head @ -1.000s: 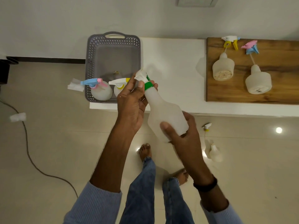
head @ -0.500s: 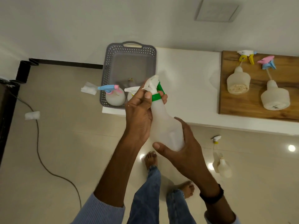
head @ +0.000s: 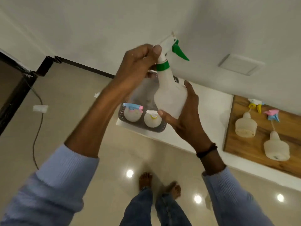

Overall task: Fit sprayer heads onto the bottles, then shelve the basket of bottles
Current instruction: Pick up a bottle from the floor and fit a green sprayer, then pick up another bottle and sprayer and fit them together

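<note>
Two hands hold one frosted white bottle (head: 171,98) up in the middle of the frame, its neck pointing to the top. The left hand (head: 138,66) curls round the sprayer head (head: 169,44), with the thumb tip pressed on the white stem just above the green collar (head: 162,66). The green trigger (head: 180,52) juts out to the right. The right hand (head: 187,121) grips the wide lower body of the bottle, thumb across the front and fingers up its right side. A dark band (head: 206,150) sits on that wrist, and both arms wear light blue sleeves.

Behind and below the bottle, a grey perforated basket (head: 161,129) stands at the left end of a white surface (head: 211,111). Two fitted bottles stand in its near end, side by side: one with a blue and pink head (head: 132,114), one with a white and yellow head (head: 152,119).

At the right of the frame a wooden board (head: 244,144) lies on the surface and carries two more bottles. The upper one (head: 246,126) has a yellow and white head (head: 254,105) at its neck. The lower one (head: 276,149) has a pink and blue head (head: 272,115) well above its neck, joined to it by a thin tube.

At the bottom centre are bare feet (head: 145,180) and jeans on a glossy beige floor. A dark cable (head: 36,128) trails across the floor at the left.
</note>
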